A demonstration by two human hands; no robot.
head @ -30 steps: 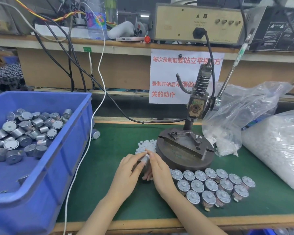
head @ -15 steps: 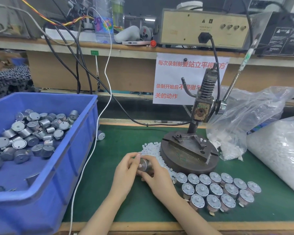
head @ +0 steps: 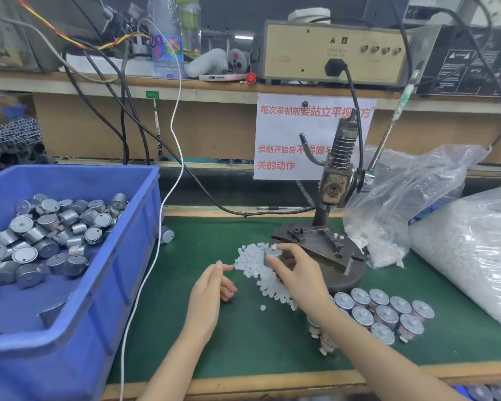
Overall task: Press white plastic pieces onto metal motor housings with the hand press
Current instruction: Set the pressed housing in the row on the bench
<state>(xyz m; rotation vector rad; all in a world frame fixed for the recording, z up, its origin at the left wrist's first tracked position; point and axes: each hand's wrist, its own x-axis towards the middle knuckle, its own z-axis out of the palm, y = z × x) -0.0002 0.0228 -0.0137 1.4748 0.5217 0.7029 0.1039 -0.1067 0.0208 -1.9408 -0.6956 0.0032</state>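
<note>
My right hand [head: 297, 274] grips a round metal motor housing [head: 273, 255] with a white plastic piece on top, lifted beside the front-left rim of the hand press base [head: 342, 273]. My left hand [head: 211, 290] hovers over the green mat with fingers loosely curled and holds nothing. A heap of small white plastic pieces [head: 252, 260] lies between the hands. The hand press [head: 337, 180] stands upright with its long lever [head: 388, 134] raised to the right. Several finished housings [head: 385, 314] sit in rows by my right forearm.
A blue bin [head: 122, 256] of loose metal housings [head: 49, 227] fills the left side. One stray housing [head: 166, 235] lies beside it. Two clear bags of white pieces [head: 388, 235] [head: 472, 250] stand at the right. A white cable [head: 156, 241] runs down the mat.
The hands have parted: my left hand let go of the housing and drew back, while my right hand carried the housing up toward the press base.
</note>
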